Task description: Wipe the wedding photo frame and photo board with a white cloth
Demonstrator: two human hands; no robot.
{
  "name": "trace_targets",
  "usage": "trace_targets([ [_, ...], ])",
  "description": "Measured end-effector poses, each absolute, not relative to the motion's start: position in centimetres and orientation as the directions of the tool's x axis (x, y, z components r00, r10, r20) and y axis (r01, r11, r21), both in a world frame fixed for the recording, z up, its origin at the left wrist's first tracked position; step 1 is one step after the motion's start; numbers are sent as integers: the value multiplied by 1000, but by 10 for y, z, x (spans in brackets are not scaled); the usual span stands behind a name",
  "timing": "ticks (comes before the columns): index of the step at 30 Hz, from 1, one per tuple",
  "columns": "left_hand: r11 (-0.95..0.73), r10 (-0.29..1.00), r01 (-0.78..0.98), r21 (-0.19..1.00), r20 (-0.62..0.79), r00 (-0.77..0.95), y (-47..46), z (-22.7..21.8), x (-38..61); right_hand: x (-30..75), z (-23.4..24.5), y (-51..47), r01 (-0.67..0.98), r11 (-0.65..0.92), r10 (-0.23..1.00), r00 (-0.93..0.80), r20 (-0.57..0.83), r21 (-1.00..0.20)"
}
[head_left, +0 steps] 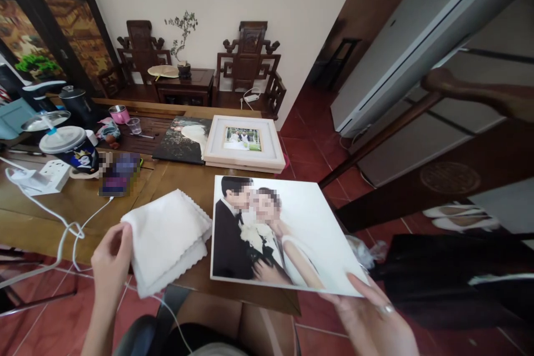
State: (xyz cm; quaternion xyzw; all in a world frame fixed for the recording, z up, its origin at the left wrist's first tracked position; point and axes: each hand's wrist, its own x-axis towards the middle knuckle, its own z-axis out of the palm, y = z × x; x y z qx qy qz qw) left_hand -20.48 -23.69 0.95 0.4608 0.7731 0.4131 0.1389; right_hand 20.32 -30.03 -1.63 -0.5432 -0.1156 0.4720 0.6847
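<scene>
My left hand is closed on the near left corner of a folded white cloth with scalloped edges, which lies on the wooden table. My right hand holds the near right corner of a large frameless wedding photo panel, thumb on top and fingers under it. The panel rests on the table's near right corner and juts past its edge. The cloth sits just left of the panel, touching its left side.
A white framed photo and a dark photo panel lie farther back. At the left stand a lidded cup, a power strip, white cables, a phone, small cups. Carved chairs line the wall. A dark wooden chair stands right.
</scene>
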Motion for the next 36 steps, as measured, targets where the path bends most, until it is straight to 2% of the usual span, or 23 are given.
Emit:
trace_targets([
  [5,359,894,670,650,-32,-448,-223,13,-208,194,-15,-290,-610,-62,773,472,-425,-790],
  [8,357,888,617,702,-51,-456,-213,10,-213,189,-14,-287,-633,-76,765,458,-453,-770],
  [11,186,854,548,815,142,-500,-208,16,-219,186,-17,-287,-637,-87,771,444,-457,-766],
  [12,122,817,589,799,256,-516,-207,22,-219,185,-18,-287,-636,-89,777,438,-453,-767],
  [14,14,722,740,673,505,-473,-209,34,-214,180,-19,-287,-633,-97,794,416,-443,-768],
  [16,-112,669,874,473,687,-286,-210,42,-202,172,-19,-286,-635,-110,810,388,-439,-764],
  [18,-299,675,904,305,737,-25,-210,40,-187,160,-16,-285,-652,-120,823,356,-442,-749],
  [21,-521,691,826,216,675,258,-207,22,-162,139,-12,-284,-675,-147,845,294,-446,-723],
  [25,-629,695,763,151,549,464,-206,2,-135,121,-13,-282,-623,-216,871,225,-436,-752],
  [29,-581,762,802,137,437,477,-208,0,-125,126,-23,-278,-379,-321,915,112,-387,-868],
  [32,-523,804,835,174,426,415,-205,-3,-126,137,-25,-272,-9,-369,929,-20,-368,-930],
  [34,-501,815,844,193,433,385,-203,-6,-128,143,-22,-266,295,-293,951,-8,-309,-909],
  [36,-492,816,847,201,446,368,-204,-10,-128,147,-17,-257,543,-152,987,39,-156,-826],
])
